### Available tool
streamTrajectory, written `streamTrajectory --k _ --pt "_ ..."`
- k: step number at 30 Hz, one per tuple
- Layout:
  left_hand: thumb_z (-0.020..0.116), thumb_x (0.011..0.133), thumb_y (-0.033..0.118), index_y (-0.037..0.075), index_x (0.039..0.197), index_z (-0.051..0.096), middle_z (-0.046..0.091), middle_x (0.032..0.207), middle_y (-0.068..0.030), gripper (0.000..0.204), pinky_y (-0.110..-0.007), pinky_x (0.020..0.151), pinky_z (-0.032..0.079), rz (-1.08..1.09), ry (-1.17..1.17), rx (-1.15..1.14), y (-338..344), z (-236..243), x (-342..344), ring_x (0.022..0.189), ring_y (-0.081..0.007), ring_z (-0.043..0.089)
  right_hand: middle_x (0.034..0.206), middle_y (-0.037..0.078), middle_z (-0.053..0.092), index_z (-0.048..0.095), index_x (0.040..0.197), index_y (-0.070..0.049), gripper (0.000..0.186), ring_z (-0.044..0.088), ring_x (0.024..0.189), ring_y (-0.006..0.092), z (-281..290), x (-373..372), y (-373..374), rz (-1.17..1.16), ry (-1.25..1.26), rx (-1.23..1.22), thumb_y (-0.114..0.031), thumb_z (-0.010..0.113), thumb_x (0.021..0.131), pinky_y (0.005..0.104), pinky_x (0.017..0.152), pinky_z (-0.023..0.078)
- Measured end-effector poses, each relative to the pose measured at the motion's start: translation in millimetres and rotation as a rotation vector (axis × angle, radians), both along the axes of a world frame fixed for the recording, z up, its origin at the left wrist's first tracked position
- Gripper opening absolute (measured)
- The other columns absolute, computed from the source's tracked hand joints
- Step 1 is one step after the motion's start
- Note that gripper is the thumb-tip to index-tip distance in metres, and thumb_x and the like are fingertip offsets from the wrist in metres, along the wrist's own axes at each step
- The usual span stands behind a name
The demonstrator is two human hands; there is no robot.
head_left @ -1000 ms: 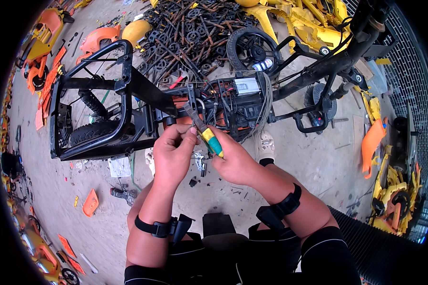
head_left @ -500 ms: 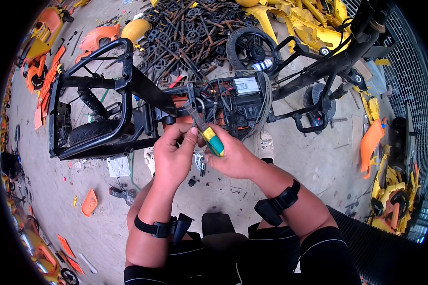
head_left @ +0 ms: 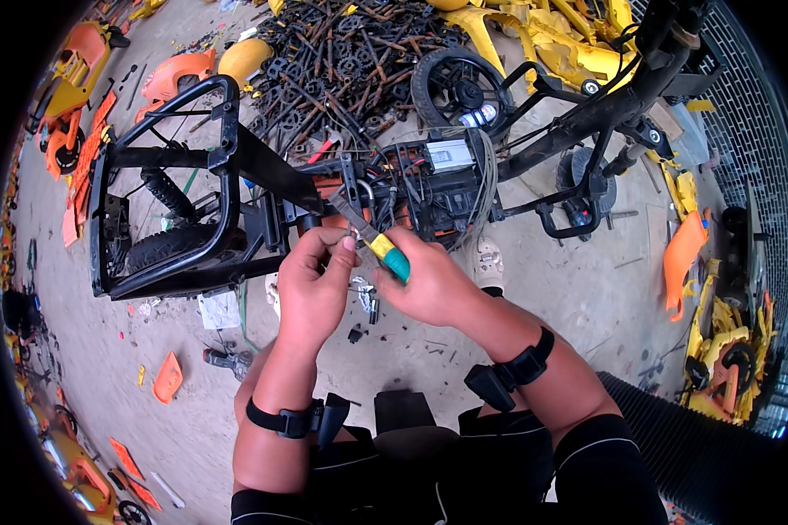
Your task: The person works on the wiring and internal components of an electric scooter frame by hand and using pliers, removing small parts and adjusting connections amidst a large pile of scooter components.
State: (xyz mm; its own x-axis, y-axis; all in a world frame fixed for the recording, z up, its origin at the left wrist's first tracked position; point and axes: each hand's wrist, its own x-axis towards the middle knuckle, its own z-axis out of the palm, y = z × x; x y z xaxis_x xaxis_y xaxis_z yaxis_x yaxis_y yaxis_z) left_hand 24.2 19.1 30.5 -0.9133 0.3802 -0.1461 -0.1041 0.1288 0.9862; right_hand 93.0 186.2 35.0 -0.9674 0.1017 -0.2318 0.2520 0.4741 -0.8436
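My right hand is wrapped round the yellow and green handle of a knife. The knife's flat grey blade points up and left, over the middle of a black scooter frame. Just left of it, my left hand is closed in a pinch, fingertips close to the blade. A small light piece shows at those fingertips, too small to name. Behind both hands, the frame's open middle holds wiring, a silver box and a bundle of grey cables.
A heap of rusty metal parts lies beyond the frame, beside a loose wheel. Yellow panels are piled at the far right. On the floor lie a power tool, an orange piece and small scraps near my feet.
The knife has tilted further left, its blade lying more slantwise, and my right hand has turned with it. My left hand keeps its pinch, nearly in place.
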Motion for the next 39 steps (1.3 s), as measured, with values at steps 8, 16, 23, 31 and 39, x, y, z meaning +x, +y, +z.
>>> streamTrajectory --k 8,16,23,31,39 --pt "0.061 0.101 0.011 -0.001 0.103 0.064 0.065 0.081 -0.0013 0.012 -0.023 0.066 0.045 -0.059 -0.06 -0.029 -11 -2 -1 0.072 -0.0062 0.055 0.092 0.024 0.069 0.053 0.119 -0.006 0.036 0.065 0.087 0.0475 -4 -5 22 -0.173 0.093 0.202 -0.016 0.066 0.086 0.0537 0.074 0.052" --pt "0.059 0.101 0.006 -0.001 0.104 0.064 0.065 0.084 -0.0019 0.009 -0.024 0.069 0.047 -0.037 -0.07 0.069 -11 -13 -1 0.073 -0.0075 0.054 0.094 0.026 0.069 0.053 0.122 -0.006 0.037 0.065 0.09 0.0481 -4 -5 19 -0.194 0.058 0.16 -0.016 0.064 0.088 0.0537 0.077 0.051" --pt "0.058 0.101 0.005 -0.003 0.109 0.064 0.066 0.09 -0.0043 0.012 -0.026 0.078 0.049 -0.086 -0.065 0.027 -16 -17 -3 0.082 -0.0103 0.059 0.094 0.025 0.069 0.054 0.121 -0.006 0.034 0.066 0.09 0.0461 1 -7 26 -0.338 0.033 0.098 -0.017 0.063 0.09 0.0503 0.076 0.052" --pt "0.058 0.102 0.008 -0.001 0.107 0.065 0.067 0.096 -0.0051 0.013 -0.028 0.087 0.048 -0.059 -0.061 0.156 -14 -18 -6 0.091 -0.013 0.06 0.103 0.01 0.071 0.057 0.126 -0.003 0.034 0.067 0.091 0.0211 -9 4 53 -0.176 0.022 0.04 -0.01 0.064 0.094 0.0346 0.082 0.053" --pt "0.059 0.102 0.011 0.001 0.108 0.066 0.068 0.101 -0.0046 0.013 -0.028 0.088 0.048 -0.049 -0.048 0.187 -12 -17 -6 0.094 -0.0134 0.062 0.112 0.024 0.065 0.049 0.136 -0.003 0.046 0.063 0.104 0.0435 4 21 42 0.267 -0.16 0.062 -0.01 0.061 0.093 0.048 0.088 0.05"
